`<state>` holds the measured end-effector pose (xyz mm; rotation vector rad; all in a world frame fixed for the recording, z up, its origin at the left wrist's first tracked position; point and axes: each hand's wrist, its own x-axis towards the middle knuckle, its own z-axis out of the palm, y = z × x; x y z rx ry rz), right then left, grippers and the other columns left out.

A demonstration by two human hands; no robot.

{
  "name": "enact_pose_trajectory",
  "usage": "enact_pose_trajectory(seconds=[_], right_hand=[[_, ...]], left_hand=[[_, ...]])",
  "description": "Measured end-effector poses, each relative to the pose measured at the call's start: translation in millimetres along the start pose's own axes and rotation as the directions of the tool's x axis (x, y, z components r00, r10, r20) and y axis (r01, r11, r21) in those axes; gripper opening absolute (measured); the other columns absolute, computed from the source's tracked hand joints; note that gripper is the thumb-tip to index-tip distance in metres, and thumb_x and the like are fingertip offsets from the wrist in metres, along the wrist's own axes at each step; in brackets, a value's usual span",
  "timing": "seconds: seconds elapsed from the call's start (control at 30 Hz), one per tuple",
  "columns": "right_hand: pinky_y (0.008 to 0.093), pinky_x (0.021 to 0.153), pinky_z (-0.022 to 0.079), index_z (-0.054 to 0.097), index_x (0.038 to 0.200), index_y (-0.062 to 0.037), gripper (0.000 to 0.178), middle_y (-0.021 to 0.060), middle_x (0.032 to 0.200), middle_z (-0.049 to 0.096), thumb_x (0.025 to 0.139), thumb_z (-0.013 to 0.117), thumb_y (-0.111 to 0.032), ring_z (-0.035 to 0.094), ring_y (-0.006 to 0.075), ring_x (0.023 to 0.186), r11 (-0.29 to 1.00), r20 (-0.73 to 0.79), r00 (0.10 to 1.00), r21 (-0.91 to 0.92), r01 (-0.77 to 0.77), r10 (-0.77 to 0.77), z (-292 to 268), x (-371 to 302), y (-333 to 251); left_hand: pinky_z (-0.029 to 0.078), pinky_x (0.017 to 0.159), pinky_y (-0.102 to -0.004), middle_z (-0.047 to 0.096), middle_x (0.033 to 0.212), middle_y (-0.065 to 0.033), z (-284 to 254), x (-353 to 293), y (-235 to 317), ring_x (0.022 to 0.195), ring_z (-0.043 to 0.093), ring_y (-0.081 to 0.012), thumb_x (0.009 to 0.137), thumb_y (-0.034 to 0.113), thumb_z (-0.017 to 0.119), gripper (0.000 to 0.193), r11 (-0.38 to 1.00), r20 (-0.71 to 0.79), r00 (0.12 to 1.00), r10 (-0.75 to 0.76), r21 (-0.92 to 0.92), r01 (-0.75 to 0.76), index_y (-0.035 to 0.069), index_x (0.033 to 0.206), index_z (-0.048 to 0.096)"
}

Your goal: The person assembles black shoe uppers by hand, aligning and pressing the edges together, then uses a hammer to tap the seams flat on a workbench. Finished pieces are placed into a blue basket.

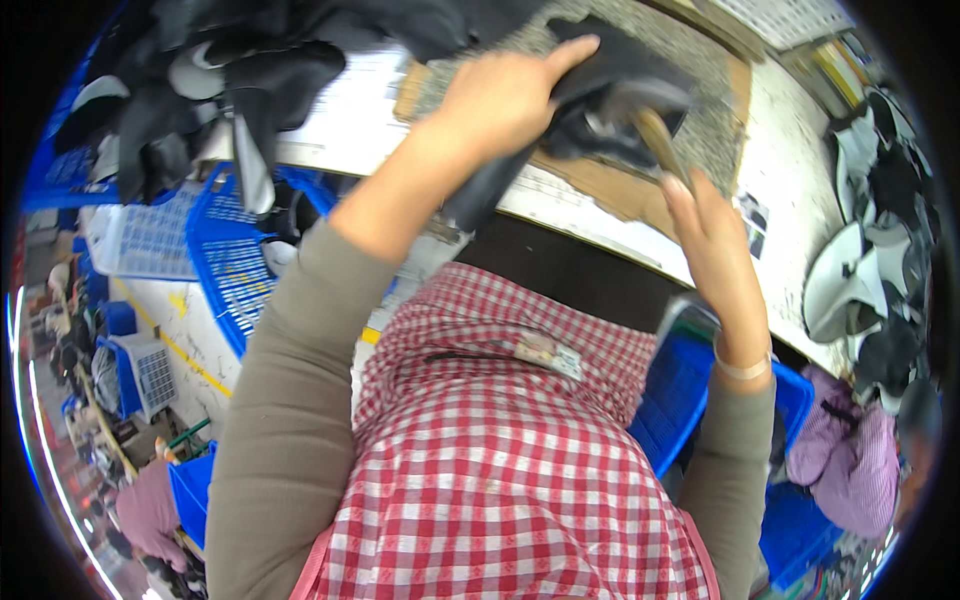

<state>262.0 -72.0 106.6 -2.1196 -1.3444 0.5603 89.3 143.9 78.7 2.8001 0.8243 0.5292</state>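
My right hand [712, 225] is closed round the wooden handle of a hammer [655, 138]. The hammer's head is smeared by motion over a black leather-like piece [630, 60]. That piece lies on a speckled grey work slab [722, 110], and part of it hangs over the bench's near edge. On its left side, my left hand [500, 100] grips the material, one finger stretched along the top. The other fingers are curled and partly hidden.
Heaps of black and grey cut pieces [270, 85] cover the left of the bench; more [865, 270] lie at the right. Brown cardboard [610, 187] sits under the slab. Blue baskets [235, 265] stand low on the left. Another person [150, 510] is at lower left.
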Motion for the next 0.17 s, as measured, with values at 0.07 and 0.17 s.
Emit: enact_pose_trajectory(seconds=[0.07,0.17], right_hand=[[0.0414,0.067,0.05,0.063,0.119,0.0039,0.036,0.0225,0.077,0.063,0.106,0.06,-0.029,0.062,0.0343,0.069,0.989,0.105,0.994,0.147,-0.002,-0.013,-15,-33,-3],[0.034,0.089,0.054,0.064,0.137,-0.0093,0.043,0.0206,0.101,0.076,0.103,0.064,-0.036,0.075,0.0323,0.104,0.978,0.106,0.991,0.199,0.061,-0.084,-23,-66,15]], left_hand=[[0.056,0.079,-0.0506,0.073,0.112,-0.0195,-27,-73,-11,0.094,0.071,-0.0424,0.092,0.015,0.067,0.071,0.996,-0.038,0.996,-0.082,-0.039,0.081,0.038,0.155,0.044],[0.059,0.083,-0.0391,0.071,0.123,-0.022,-76,-146,-33,0.105,0.074,-0.0322,0.084,0.003,0.059,0.086,0.969,-0.099,0.992,-0.08,0.226,0.101,0.031,0.162,0.035]])
